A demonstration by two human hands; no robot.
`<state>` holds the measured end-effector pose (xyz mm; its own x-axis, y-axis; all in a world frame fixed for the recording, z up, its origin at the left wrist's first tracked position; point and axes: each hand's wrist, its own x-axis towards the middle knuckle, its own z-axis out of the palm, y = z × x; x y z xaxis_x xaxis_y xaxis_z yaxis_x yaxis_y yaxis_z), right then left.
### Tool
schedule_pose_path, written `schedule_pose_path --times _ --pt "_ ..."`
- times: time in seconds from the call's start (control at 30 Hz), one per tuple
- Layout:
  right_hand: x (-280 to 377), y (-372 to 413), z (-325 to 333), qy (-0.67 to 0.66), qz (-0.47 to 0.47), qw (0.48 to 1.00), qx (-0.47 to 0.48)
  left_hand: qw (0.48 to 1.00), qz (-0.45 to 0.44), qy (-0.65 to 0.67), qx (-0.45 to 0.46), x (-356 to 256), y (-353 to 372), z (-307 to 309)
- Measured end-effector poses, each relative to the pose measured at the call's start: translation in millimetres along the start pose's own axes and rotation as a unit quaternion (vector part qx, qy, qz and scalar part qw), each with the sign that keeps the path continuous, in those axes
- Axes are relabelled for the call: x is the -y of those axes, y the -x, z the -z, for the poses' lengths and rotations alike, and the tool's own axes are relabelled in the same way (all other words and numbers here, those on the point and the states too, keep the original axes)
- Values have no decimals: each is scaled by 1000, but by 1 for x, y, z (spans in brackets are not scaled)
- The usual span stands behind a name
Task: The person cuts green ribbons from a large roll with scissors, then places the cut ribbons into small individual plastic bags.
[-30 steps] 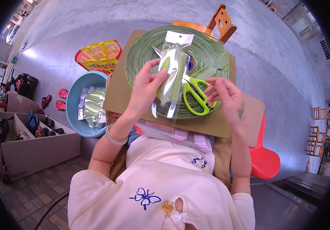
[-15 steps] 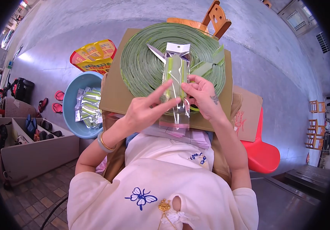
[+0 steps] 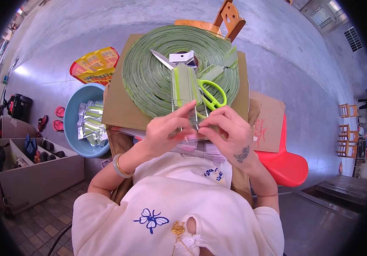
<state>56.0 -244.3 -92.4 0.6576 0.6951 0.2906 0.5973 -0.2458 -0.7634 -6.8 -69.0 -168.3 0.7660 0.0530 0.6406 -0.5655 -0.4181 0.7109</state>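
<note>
A clear plastic bag (image 3: 183, 83) with folded green strips inside lies over a large coil of flat green ribbon (image 3: 143, 81), its silvery hang-hole header pointing away from me. At the bag's near end, my left hand (image 3: 166, 133) has its index finger along the plastic and its thumb, blurred, curled under. My right hand (image 3: 230, 131) pinches the same end from the right, thumb against fingertips. Scissors with yellow-green handles (image 3: 222, 97) rest on the coil, partly beneath the bag, one blade pointing up-left.
The coil sits on a brown board (image 3: 117, 104). Flat empty bags (image 3: 207, 153) lie on my lap. At left is a blue basin (image 3: 70, 123) holding filled bags, with a yellow-red bag (image 3: 94, 66) beyond. A red chair (image 3: 283, 168) and cardboard (image 3: 271, 123) are at right.
Both hands have moved down to the bag's near end, and my right hand has shifted from its side to that end. The bag now lies lower, uncovering the scissor handles.
</note>
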Motion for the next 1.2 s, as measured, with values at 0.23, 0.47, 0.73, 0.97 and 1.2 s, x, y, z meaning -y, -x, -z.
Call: schedule_pose_path --times 0.23,0.47,0.73,0.97,1.2 --pt "-11 3 -4 46 54 997 36 995 -55 -83 17 -2 -5 2" --pt "-11 3 -16 108 86 990 31 990 -26 -131 45 -10 -9 3" --pt "-16 0 -20 182 120 976 6 986 -12 -155 59 -9 -10 3" --pt "-19 -1 -22 190 132 972 33 983 -62 -163 51 -2 -10 0" --pt "-20 4 -19 134 129 982 45 988 13 -141 54 0 -4 -3"
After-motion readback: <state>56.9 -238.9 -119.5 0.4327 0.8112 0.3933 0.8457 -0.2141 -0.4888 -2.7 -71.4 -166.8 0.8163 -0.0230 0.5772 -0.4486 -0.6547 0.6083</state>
